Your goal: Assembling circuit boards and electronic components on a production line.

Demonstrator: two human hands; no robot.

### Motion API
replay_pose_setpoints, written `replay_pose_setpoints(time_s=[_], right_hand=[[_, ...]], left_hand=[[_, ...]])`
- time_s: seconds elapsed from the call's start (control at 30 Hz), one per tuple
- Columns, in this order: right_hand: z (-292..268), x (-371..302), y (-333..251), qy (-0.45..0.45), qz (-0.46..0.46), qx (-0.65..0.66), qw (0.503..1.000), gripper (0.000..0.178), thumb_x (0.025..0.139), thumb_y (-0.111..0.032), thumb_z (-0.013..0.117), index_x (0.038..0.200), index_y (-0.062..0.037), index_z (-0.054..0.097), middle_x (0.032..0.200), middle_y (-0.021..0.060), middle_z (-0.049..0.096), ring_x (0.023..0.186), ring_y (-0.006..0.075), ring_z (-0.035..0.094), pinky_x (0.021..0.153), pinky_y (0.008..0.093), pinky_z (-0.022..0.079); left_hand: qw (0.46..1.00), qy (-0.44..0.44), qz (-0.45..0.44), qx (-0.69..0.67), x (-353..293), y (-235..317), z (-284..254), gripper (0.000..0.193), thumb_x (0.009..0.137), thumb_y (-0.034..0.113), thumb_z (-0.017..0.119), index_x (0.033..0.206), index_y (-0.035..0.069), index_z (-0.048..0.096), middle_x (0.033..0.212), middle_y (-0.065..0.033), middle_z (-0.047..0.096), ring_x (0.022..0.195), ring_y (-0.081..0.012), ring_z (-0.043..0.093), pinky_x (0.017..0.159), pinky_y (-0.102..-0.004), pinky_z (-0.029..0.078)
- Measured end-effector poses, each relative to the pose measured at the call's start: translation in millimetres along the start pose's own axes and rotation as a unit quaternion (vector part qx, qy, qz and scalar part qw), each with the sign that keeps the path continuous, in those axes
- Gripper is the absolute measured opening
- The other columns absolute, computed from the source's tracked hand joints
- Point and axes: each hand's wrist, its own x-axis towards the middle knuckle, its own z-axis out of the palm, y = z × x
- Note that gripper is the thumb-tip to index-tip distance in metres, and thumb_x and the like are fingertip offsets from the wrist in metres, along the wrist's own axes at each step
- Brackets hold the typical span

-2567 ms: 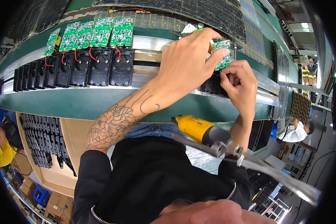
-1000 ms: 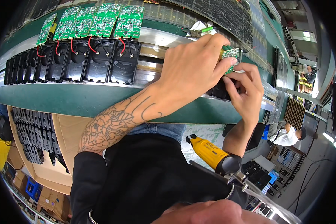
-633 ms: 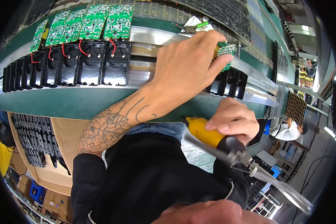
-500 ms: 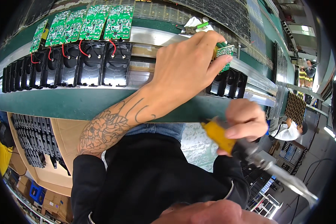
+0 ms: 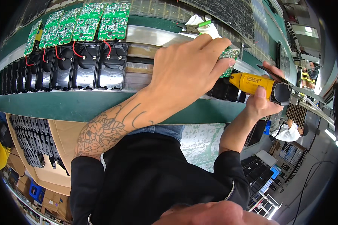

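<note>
My left hand [image 5: 189, 69], with its tattooed forearm, pinches a small green circuit board [image 5: 229, 62] between thumb and fingers over the rail. In my right hand [image 5: 263, 99] is a yellow air nipper [image 5: 249, 81] with a black lever. Its front end points left and comes up against the board's lower right edge; the jaws themselves are hard to make out. Black plastic housings [image 5: 223, 89] sit just below the board. To the left stands a row of black housings [image 5: 110, 73], with green boards [image 5: 114, 20] wired to them by red and black leads.
Pliers with a green handle [image 5: 204, 23] lie on a white cloth [image 5: 214, 32] beyond my left hand. A cardboard box [image 5: 62, 146] holding black plastic parts [image 5: 35, 140] stands below the green bench edge [image 5: 64, 105]. At far right a person in white [image 5: 289, 131] is working.
My right hand has raised the air nipper from below the bench edge to the circuit board and turned it. My left hand keeps its pinch, while the housing row has shifted slightly left.
</note>
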Motion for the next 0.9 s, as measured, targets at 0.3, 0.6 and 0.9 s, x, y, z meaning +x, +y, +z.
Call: replay_pose_setpoints(time_s=[0.3, 0.6, 0.9], right_hand=[[2.0, -1.1, 23.4, -0.021, -0.067, 0.011, 0.997, 0.058, 0.071, -0.029, 0.075, 0.114, 0.0083, 0.064, 0.104, 0.0221, 0.070, 0.093, 0.0328, 0.071, 0.077, 0.0349, 0.056], [-5.3, -3.3, 25.2, -0.011, -0.029, 0.019, 0.999, 0.056, 0.067, -0.027, 0.078, 0.110, 0.0060, 0.064, 0.099, 0.0191, 0.068, 0.088, 0.0323, 0.071, 0.074, 0.0370, 0.058], [-0.6, -3.7, 23.7, -0.043, -0.053, 0.015, 0.998, 0.056, 0.072, -0.032, 0.079, 0.111, 0.0051, 0.065, 0.100, 0.0183, 0.068, 0.090, 0.0321, 0.071, 0.078, 0.0369, 0.058]], left_hand=[[1.000, -0.012, -0.017, 0.012, 0.7, 2.3, -1.8, 0.029, 0.090, 0.029, 0.074, 0.115, 0.014, 0.071, 0.085, 0.0038, 0.065, 0.056, -0.0115, 0.056, 0.048, -0.0261, 0.039], [1.000, 0.015, 0.004, 0.009, 0.4, -1.3, 2.0, 0.023, 0.089, 0.031, 0.070, 0.103, 0.012, 0.068, 0.077, 0.0011, 0.062, 0.053, -0.0222, 0.060, 0.042, -0.0330, 0.042], [1.000, 0.014, -0.001, 0.000, 0.4, -1.5, 1.2, 0.025, 0.089, 0.032, 0.070, 0.103, 0.012, 0.068, 0.079, 0.0005, 0.064, 0.054, -0.0224, 0.061, 0.042, -0.0326, 0.042]])
